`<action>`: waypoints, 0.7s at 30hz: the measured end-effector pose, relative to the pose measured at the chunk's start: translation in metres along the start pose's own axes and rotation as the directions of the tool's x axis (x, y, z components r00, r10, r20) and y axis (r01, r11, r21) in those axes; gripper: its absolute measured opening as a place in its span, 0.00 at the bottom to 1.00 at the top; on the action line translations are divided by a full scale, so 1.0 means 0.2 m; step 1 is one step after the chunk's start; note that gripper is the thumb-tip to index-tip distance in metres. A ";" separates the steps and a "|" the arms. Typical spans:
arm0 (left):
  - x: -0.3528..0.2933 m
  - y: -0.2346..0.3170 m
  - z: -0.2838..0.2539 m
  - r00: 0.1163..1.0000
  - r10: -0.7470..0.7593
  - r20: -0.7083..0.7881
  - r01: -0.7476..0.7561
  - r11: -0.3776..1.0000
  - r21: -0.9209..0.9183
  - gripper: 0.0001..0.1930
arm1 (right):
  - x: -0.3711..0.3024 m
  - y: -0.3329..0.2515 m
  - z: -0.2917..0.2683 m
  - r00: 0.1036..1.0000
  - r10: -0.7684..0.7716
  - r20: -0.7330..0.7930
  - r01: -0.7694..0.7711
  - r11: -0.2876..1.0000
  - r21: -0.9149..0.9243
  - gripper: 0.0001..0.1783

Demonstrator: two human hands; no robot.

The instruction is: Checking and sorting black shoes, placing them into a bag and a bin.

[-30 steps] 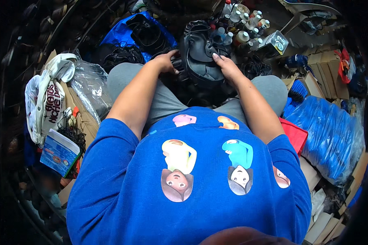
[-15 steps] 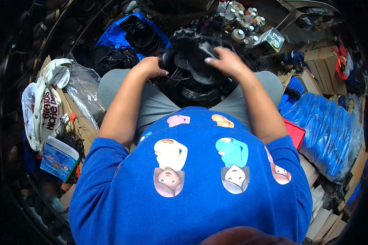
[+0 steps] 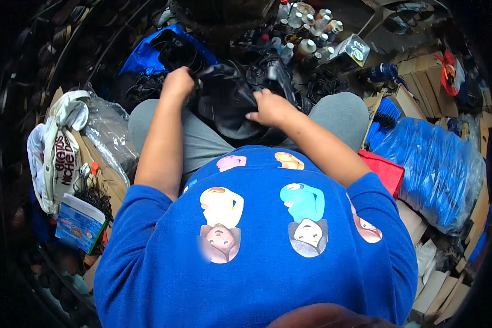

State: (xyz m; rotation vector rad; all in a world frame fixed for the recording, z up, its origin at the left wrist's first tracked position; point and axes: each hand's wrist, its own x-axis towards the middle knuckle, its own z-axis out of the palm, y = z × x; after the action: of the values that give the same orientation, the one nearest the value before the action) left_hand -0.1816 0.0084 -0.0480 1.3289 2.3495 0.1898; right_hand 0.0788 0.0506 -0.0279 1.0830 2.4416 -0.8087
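Filling most of the gap between the knees of the grey trousers (image 3: 341, 116), a black item (image 3: 222, 106) was flanked by both hands. The left hand (image 3: 179, 83) was curled at its far left edge, above the left thigh; whether anything was gripped there could not be told. The right hand (image 3: 270, 108) was set against its right side with bent fingers, but a firm grasp could not be confirmed. Room beyond was bounded by a blue plastic sheet (image 3: 138, 61) at the far left and clustered bottles (image 3: 307, 47) at the far right. On the right, space beside the thigh was edged by a plastic-wrapped blue bundle (image 3: 440, 169). The black item's outline was blurred and merged with dark things behind it, the left fingertips were hidden, and the picture's rim was lost in blackness.
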 end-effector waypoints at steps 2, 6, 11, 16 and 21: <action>-0.03 -0.02 -0.07 0.945 0.045 -0.324 -0.068 0.996 -0.059 0.14 | 0.02 0.02 0.04 0.991 0.031 0.131 -0.027 0.999 -0.031 0.38; -0.21 0.25 -0.13 0.749 0.470 -0.467 -0.542 0.840 -0.024 0.19 | -0.01 -0.01 0.00 0.994 -0.107 0.012 0.105 0.990 0.089 0.43; -0.41 0.40 0.12 0.802 0.594 -0.056 -0.558 0.780 0.285 0.30 | -0.29 0.04 -0.25 0.915 -0.385 -0.121 0.401 0.903 0.156 0.20; -0.46 0.46 0.05 0.853 0.513 0.096 -0.492 0.728 0.477 0.35 | -0.86 0.49 -0.52 0.740 -0.188 -0.646 0.273 0.962 0.033 0.15; -0.49 0.56 0.08 0.817 0.573 0.071 -0.531 0.697 0.482 0.31 | -1.67 0.86 -0.48 0.463 0.553 -0.693 -0.111 0.811 0.574 0.16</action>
State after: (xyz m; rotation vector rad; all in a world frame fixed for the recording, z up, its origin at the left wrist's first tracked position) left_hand -0.0418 -0.0165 0.0034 2.3096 2.0503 -0.1925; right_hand 0.4180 0.0174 0.1578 2.6113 2.5503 -0.8521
